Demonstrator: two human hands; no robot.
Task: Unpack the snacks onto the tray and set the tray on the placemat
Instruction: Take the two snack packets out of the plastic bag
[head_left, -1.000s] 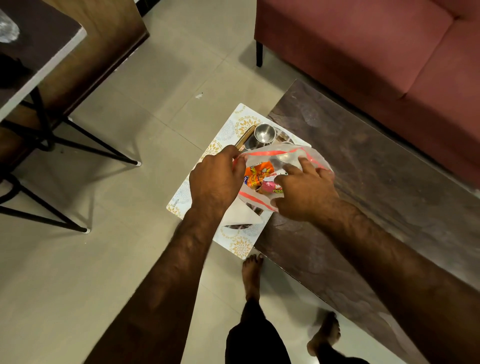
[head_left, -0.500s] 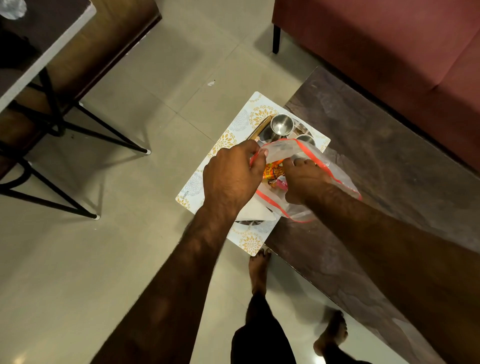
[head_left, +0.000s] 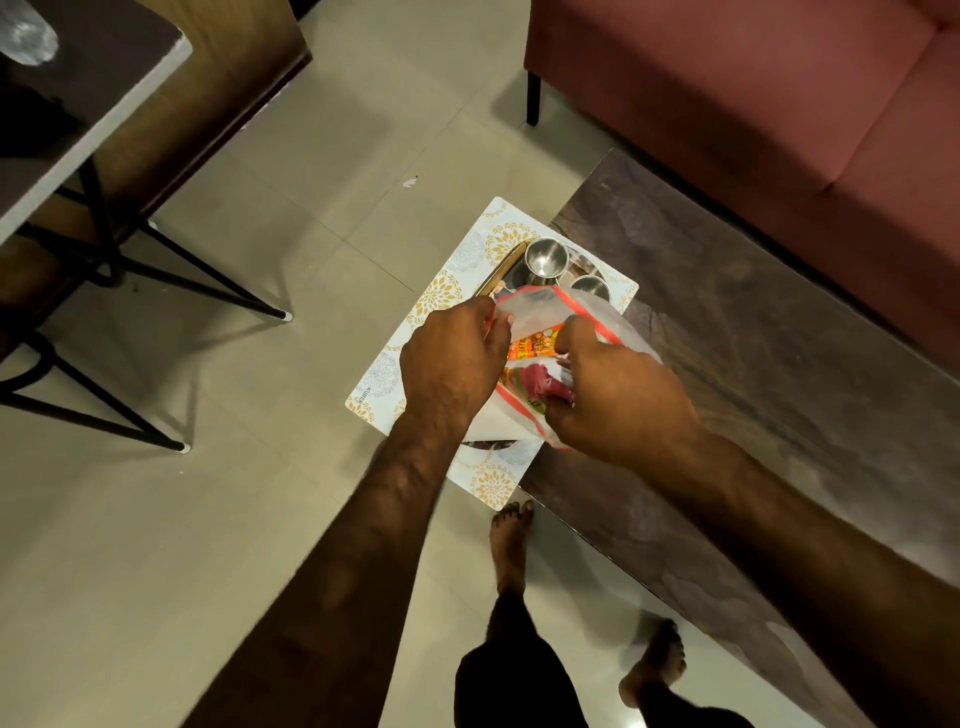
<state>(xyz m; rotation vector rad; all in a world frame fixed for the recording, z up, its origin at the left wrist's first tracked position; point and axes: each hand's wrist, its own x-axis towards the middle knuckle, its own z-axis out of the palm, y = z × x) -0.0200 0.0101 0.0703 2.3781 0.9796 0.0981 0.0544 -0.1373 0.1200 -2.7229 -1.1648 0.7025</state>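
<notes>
Since 0.5 s ago, right hand (head_left: 623, 400) has come back out of the bag mouth; it was reaching in among the packets and now sits at the bag's near right edge, fingers closed on a dark red packet (head_left: 535, 382) and the plastic around it. Left hand is much as it was.

Landmark: placemat (head_left: 441, 306), patterned, lying on the left end of the dark table (head_left: 753, 338) with its left part overhanging the floor.

Left of the placemat: pale tiled floor (head_left: 260, 415); a dark-topped side table (head_left: 88, 93) on black metal legs stands well apart.

On the placemat: tray (head_left: 501, 270), only its wooden left rim and a little metal surface showing. Two steel cups (head_left: 545, 258) stand upright on the tray's far end, one just beside the other.

Above the placemat's middle: left hand (head_left: 449, 364), fingers pinched narrow on the left lip of the clear bag (head_left: 582, 312). The bag has a red strip along its edge and hides most of the tray. Whether the bag rests on the tray or is held above it, cannot tell. An orange snack packet (head_left: 535, 343) sits inside the bag, beyond the red packet.

Near side of the placemat: a bare foot (head_left: 509, 540) on the floor, toes at the table corner.

Right of the placemat: bare table top; red sofa (head_left: 753, 104) beyond it.
</notes>
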